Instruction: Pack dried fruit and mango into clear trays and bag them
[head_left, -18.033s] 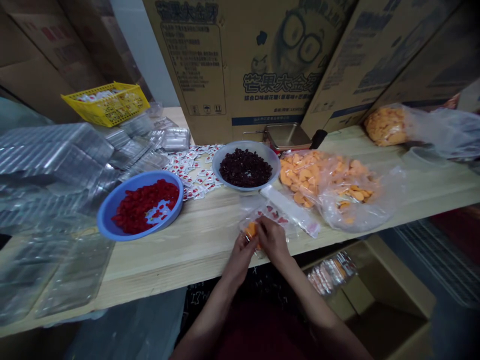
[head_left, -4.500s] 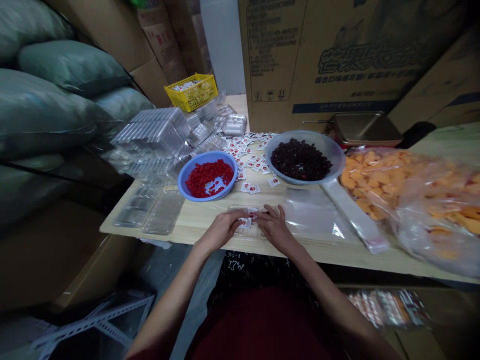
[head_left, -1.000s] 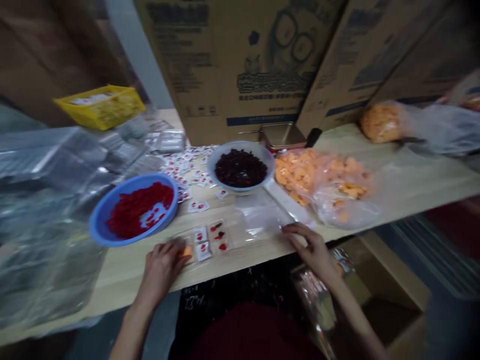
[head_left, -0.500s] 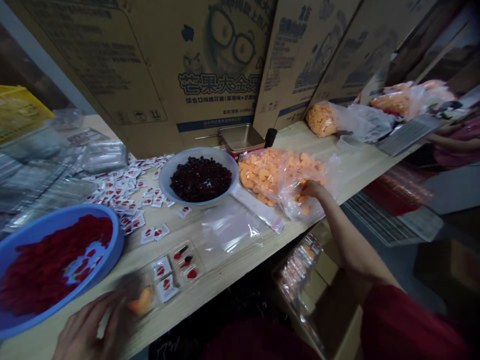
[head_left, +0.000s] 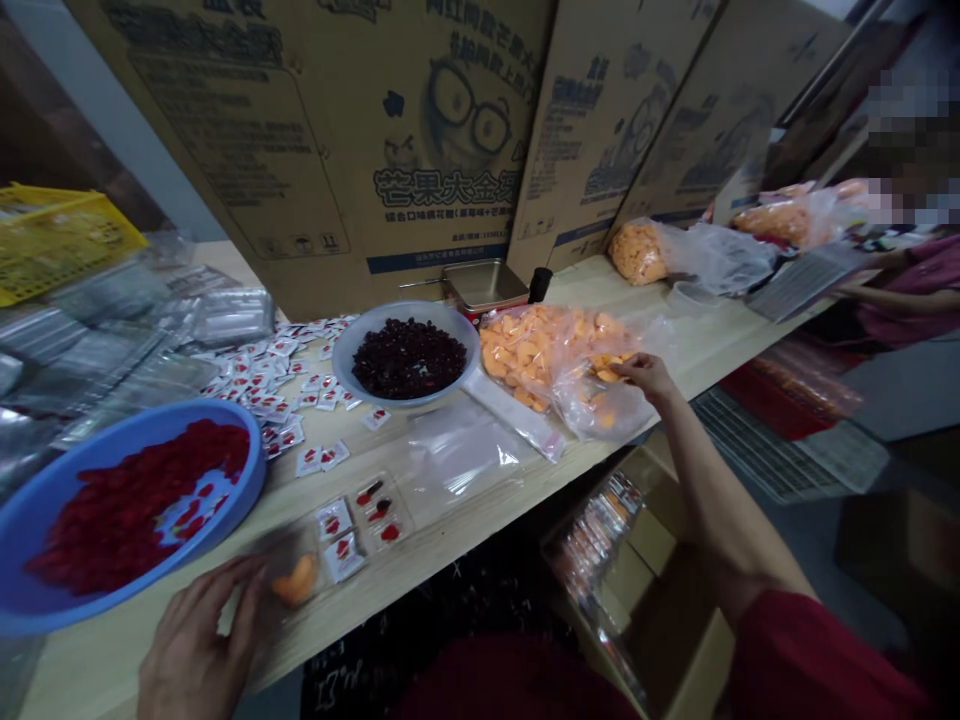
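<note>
Thin tray (head_left: pixel 401 510) seems light, bendable; better hold its edges. Beside it, left hand (head_left: pixel 199 635) looks loose; right hand's (head_left: pixel 651 380) grip, unclear.

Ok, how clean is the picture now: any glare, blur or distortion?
Head view: dim overall, glare streaks on the clear plastic; the tray smears at its end beside the left hand, while its other end is clearer; the blue bowl looks stretched at the frame's left edge.

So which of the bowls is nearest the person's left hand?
The blue bowl of red pieces: its rim is close beside the left hand, while the pale bowl of dark pieces stands farther back, near the printed cardboard.
</note>
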